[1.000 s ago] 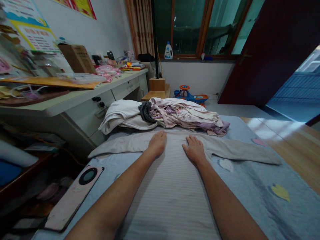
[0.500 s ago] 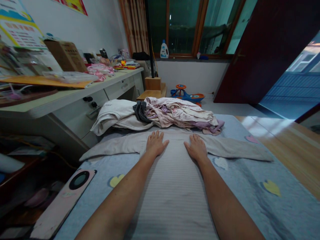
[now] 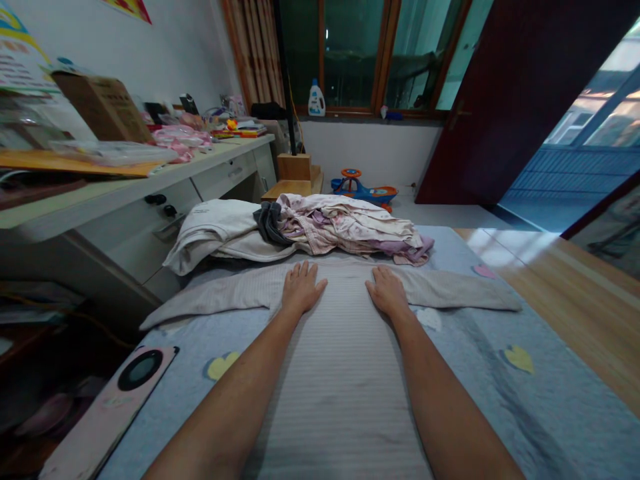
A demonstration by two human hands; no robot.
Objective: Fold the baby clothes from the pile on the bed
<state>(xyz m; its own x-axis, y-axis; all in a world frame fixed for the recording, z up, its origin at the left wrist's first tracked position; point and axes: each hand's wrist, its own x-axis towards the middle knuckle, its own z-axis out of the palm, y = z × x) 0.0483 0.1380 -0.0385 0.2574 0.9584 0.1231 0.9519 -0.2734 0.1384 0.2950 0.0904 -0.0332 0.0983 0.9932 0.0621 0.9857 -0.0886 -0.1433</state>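
A grey striped long-sleeved shirt [image 3: 345,360] lies spread flat on the blue bed cover [image 3: 465,387], its sleeves stretched out to both sides. My left hand [image 3: 301,290] rests flat on the shirt near its left shoulder, fingers spread. On the other shoulder lies my right hand [image 3: 387,292], palm down, also with fingers apart. Neither hand grips anything. Just beyond the collar sits a heap of crumpled clothes [image 3: 350,223], with pinkish patterned, purple, dark grey and off-white pieces. A pink phone [image 3: 107,413] lies at the bed's left edge.
To the left stands a white desk [image 3: 220,157] bearing a cardboard box [image 3: 105,107] and clutter. Behind the bed are a wooden step-like piece [image 3: 293,177] and a blue-orange ride-on toy [image 3: 365,190]. A detergent bottle [image 3: 316,100] stands on the windowsill, and a dark door [image 3: 480,100] is at right.
The view has turned slightly right, so the surroundings sit further left. Both hands remain flat near the shirt's shoulders, the right one a touch further inward.
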